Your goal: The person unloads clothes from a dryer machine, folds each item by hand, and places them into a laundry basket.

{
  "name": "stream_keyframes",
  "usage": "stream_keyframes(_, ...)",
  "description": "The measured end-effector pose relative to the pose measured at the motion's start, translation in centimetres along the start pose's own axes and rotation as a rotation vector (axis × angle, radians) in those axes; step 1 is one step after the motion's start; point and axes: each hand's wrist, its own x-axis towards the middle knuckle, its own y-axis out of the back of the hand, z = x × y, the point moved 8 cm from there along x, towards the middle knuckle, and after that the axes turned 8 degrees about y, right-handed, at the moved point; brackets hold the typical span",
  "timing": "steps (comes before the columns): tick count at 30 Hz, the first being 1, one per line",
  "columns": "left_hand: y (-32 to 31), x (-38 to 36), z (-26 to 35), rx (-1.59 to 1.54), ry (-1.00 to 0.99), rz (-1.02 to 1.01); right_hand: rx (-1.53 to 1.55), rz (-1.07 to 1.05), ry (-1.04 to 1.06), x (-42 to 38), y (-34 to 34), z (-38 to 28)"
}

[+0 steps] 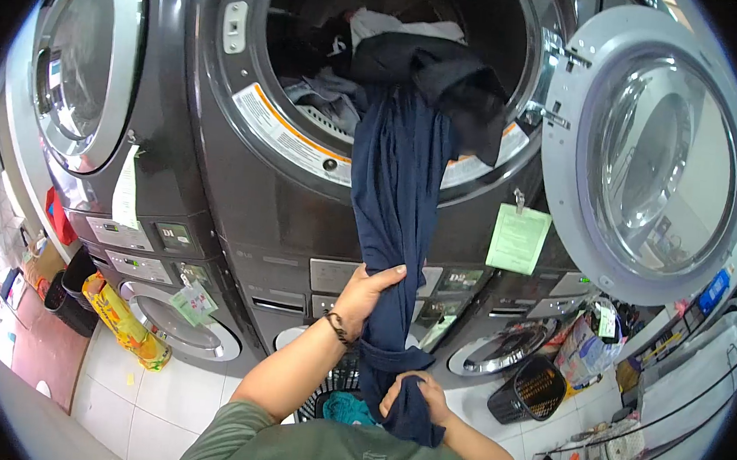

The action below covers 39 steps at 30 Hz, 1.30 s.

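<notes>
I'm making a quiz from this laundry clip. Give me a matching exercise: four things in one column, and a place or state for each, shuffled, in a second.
Things
1. navy garment
2. dryer door
3. left hand
4. green paper tag

Places or states
A. swung open to the right of the drum
B. hanging down out of the drum opening
C. clipped below the drum rim, beside the door
D. gripping the cloth partway up, above the right hand

Pairs: 1-B, 2-A, 3-D, 4-C

No legible text on labels [517, 238]
</notes>
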Motion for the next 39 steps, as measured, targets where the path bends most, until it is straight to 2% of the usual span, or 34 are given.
stream_keyframes(2, 0.5, -1.1, -1.4, 0.084, -0.058, 0.201, -0.312, 0.359, 0.117, -1.2, 6.5, -0.8)
stream_keyframes(4, 2.1, -3.1, -1.7, 0.053, -0.026, 0.426, -0.641, 0.493, 0.405, -0.1, 6.1, -5.4)
stream_keyframes(6, 5.7, -3.5, -3.5, 0.046, -0.084, 0.455, -0.648, 0.43, 0.627, 1.7, 7.4, -7.5)
stream_keyframes(8, 6.7, -6.2, -4.0, 0.185, -0.187, 0.424, -0.7, 0.239, 0.546, 5.2, 3.0, -8.7)
stream_keyframes(10, 4.5, -9.8, -5.3, 0.419, -0.021, 0.143, -0.727, 0.194, 0.609, 8.3, -0.4, -8.8)
stream_keyframes(11, 3.4, -10.9, -5.6, 0.725, -0.029, -0.021, -0.742, 0.167, 0.643, 9.7, -2.0, -8.6)
stream_keyframes(13, 0.9, -13.4, -4.2, 1.061, -0.271, -0.08, -0.638, 0.208, 0.268, 12.1, -2.1, -6.0)
stream_keyframes(14, 3.1, -14.2, -6.5, 1.029, -0.113, -0.023, -0.622, 0.205, 0.094, 12.4, -1.9, -4.5)
stream_keyframes(16, 9.8, -15.1, -11.2, 0.371, 0.011, -0.013, -0.611, 0.148, 0.244, 11.8, -5.8, -4.2)
stream_keyframes(17, 9.8, -15.3, -10.4, 0.091, -0.065, 0.002, -0.834, 0.201, 0.136, 10.1, -6.7, -4.3)
stream_keyframes(18, 9.5, -15.3, -8.5, -0.063, -0.146, 0.03, -0.75, 0.018, 0.178, 9.0, -8.6, -3.9)
stream_keyframes(21, 5.6, -16.6, 0.8, -0.231, -0.473, -0.046, -1.338, -0.427, 0.202, 6.3, -13.7, -5.9)
stream_keyframes(22, 3.9, -18.0, 4.1, -0.248, -0.613, -0.145, -1.031, -0.169, -0.026, 5.0, -11.6, -5.7)
stream_keyframes(23, 1.9, -19.6, 6.9, -0.233, -0.744, -0.277, -1.2, -0.637, 0.035, 5.9, -12.7, -3.1)
stream_keyframes(24, 0.1, -21.4, 8.9, -0.205, -0.863, -0.409, -1.232, -1.086, 0.173, 5.7, -13.4, -1.0)
stream_keyframes(25, -1.7, -23.0, 10.3, -0.168, -0.966, -0.521, -0.96, -0.924, 0.616, 4.9, -18.9, -6.6)
stream_keyframes(27, -3.1, -24.6, 12.0, -0.117, -1.077, -0.617, -0.776, -0.629, 0.957, 4.2, -20.1, -11.5)
stream_keyframes(29, -2.1, -24.5, 12.5, -0.112, -1.05, -0.568, -0.992, -0.442, 0.825, 4.9, -17.6, -12.6)
stream_keyframes(31, 2.4, -22.7, 11.6, -0.244, -0.735, -0.407, -1.195, -0.253, 0.676, 5.2, -14.6, -14.0)
stream_keyframes(32, 5.2, -22.1, 10.6, -0.305, -0.578, -0.326, -1.122, -0.144, 0.686, 5.2, -13.5, -14.8)
stream_keyframes(33, 6.6, -22.0, 10.6, -0.245, -0.635, -0.084, -1.041, -0.038, 0.701, 5.1, -12.3, -15.6)
stream_keyframes(34, 8.0, -22.2, 10.4, -0.166, -0.653, 0.183, -0.787, 0.076, 0.794, 4.8, -11.0, -16.8)
stream_keyframes(35, 9.3, -22.6, 9.9, -0.094, -0.628, 0.439, -0.712, 0.275, 0.84, 4.6, -7.9, -18.7)
stream_keyframes(36, 12.9, -22.5, 9.3, 0.075, -0.662, 0.582, -0.625, 0.471, 0.886, 4.2, -4.9, -20.4)
stream_keyframes(37, 16.4, -22.4, 8.6, 0.246, -0.688, 0.722, -0.55, 0.469, 0.892, 4.2, -3.9, -21.3)
stream_keyframes(38, 16.7, -21.6, 8.4, 0.236, -0.652, 0.711, -0.476, 0.472, 0.898, 4.0, -3.1, -21.5)
stream_keyframes(39, 17.1, -20.7, 8.1, 0.226, -0.617, 0.701, -0.452, 0.378, 0.841, 4.1, -2.4, -20.4)
